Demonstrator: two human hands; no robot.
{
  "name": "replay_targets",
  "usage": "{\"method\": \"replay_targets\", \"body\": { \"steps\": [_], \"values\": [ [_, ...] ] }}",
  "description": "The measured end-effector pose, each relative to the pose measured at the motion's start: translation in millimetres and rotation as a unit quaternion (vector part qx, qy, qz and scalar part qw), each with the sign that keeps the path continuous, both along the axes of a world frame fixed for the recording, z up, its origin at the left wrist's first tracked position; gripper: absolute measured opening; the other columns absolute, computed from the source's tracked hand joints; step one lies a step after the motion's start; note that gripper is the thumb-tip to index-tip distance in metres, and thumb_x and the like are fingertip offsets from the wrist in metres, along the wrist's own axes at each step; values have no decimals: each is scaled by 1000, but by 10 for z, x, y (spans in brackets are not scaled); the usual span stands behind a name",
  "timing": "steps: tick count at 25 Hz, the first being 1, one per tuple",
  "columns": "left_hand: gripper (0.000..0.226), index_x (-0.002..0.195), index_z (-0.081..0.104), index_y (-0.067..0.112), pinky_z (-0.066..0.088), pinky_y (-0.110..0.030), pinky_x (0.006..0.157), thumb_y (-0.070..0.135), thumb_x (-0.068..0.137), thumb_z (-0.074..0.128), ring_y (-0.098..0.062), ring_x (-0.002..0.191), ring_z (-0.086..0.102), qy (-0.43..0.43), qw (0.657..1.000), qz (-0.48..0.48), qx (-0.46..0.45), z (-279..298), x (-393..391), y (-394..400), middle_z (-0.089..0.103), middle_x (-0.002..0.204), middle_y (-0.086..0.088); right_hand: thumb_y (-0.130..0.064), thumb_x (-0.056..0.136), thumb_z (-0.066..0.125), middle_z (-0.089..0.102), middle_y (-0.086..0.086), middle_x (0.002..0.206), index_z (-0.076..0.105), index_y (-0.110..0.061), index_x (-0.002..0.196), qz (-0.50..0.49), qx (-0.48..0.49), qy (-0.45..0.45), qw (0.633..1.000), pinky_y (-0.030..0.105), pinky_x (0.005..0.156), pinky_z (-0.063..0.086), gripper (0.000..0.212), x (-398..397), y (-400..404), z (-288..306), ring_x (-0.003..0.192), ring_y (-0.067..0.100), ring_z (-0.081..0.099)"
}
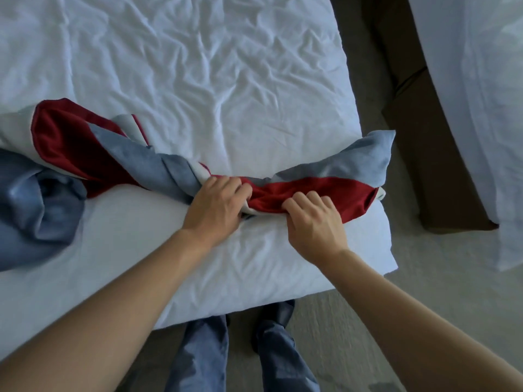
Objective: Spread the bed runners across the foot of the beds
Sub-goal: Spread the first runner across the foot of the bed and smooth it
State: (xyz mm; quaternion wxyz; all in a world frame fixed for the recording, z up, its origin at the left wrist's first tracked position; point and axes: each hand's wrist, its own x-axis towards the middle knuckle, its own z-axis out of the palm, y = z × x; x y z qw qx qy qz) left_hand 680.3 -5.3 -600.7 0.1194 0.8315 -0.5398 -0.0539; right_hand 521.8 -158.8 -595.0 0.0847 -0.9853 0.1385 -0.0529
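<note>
I am gripping the twisted runner (311, 190) with left hand (218, 205) and right hand (314, 219), fingers clamped on its folds, to untwist it across the bed (198, 66).

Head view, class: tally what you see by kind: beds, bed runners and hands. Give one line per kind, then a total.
Beds with white sheets: 2, the near bed and a second bed.
Red, blue and grey fabric bed runner: 1.
Hands gripping it: 2, left hand and right hand.
Total: 5.

Two beds (198, 66) (486, 80), one bed runner (311, 190), two hands (218, 205) (314, 219).
</note>
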Motion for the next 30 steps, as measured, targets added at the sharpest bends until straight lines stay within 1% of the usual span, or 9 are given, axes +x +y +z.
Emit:
{"method": "replay_targets", "body": {
  "steps": [4, 8, 13, 16, 18, 21, 25, 28, 30],
  "values": [
    [11, 91, 61, 15, 39, -41, 71, 9, 84, 54, -27, 79, 48, 1, 998, 46, 41, -186, -815, 394, 52, 83, -4, -4, 75, 68, 57, 1, 77, 64, -15, 82, 22, 2, 58, 998, 40, 64, 42, 14, -630, 119, -160, 71, 28, 51],
    [21, 102, 64, 15, 42, -38, 79, 11, 84, 53, -24, 85, 50, 25, 995, 84, 49, -135, -1070, 446, 56, 91, -2, -15, 83, 61, 60, 2, 87, 67, -14, 92, 30, 36, 31, 998, 41, 75, 46, 11, -658, 177, -48, 80, 27, 56],
    [25, 105, 67, 14, 38, -40, 104, 14, 82, 58, -26, 95, 58, -16, 998, 62, -4, 111, -628, 563, 63, 98, -4, -25, 87, 63, 63, 3, 96, 68, -13, 99, 74, 56, -56, 994, 41, 81, 45, 18, -45, 382, 201, 88, 26, 58],
    [28, 104, 67, 12, 29, -43, 114, 17, 80, 54, -27, 103, 58, -74, 995, 70, -16, 232, -98, 786, 63, 103, -5, -32, 88, 61, 61, 4, 88, 67, -13, 95, 118, 61, -35, 991, 43, 78, 44, 22, 286, 711, 233, 83, 28, 57],
    [31, 106, 65, 12, 25, -43, 117, 21, 79, 55, -28, 108, 56, -94, 992, 80, 1, 290, 291, 984, 62, 108, -6, -36, 86, 61, 59, 4, 87, 66, -13, 100, 107, 66, -3, 992, 42, 77, 43, 27, 499, 975, 220, 84, 29, 56],
    [38, 111, 66, 11, 23, -44, 117, 28, 79, 56, -29, 113, 56, -98, 991, 77, 38, 368, 770, 1223, 63, 113, -8, -39, 88, 58, 60, 7, 89, 62, -13, 104, 29, 73, 21, 997, 42, 75, 39, 31, 902, 1271, 204, 84, 33, 56],
    [50, 120, 63, 12, 21, -45, 118, 41, 79, 62, -28, 120, 53, -99, 991, 53, 74, 401, 1321, 1345, 62, 120, -7, -42, 95, 49, 63, 11, 101, 58, -11, 114, -106, 144, 63, 982, 43, 81, 41, 38, 1486, 1429, 181, 95, 35, 57],
    [47, 114, 63, 12, 28, -43, 113, 42, 77, 66, -29, 107, 57, -100, 988, 28, 114, 329, 1531, 1372, 64, 108, -7, -34, 93, 53, 64, 10, 107, 57, -10, 117, -125, 158, 101, 974, 41, 84, 41, 34, 1741, 1503, 146, 100, 33, 58],
    [32, 100, 63, 12, 39, -41, 97, 35, 78, 66, -29, 92, 56, -115, 985, 6, 126, 262, 1475, 1406, 62, 94, -6, -26, 89, 57, 64, 7, 103, 60, -12, 111, -110, 142, 113, 977, 37, 76, 38, 27, 1735, 1592, 136, 94, 30, 58]
  ]
}}
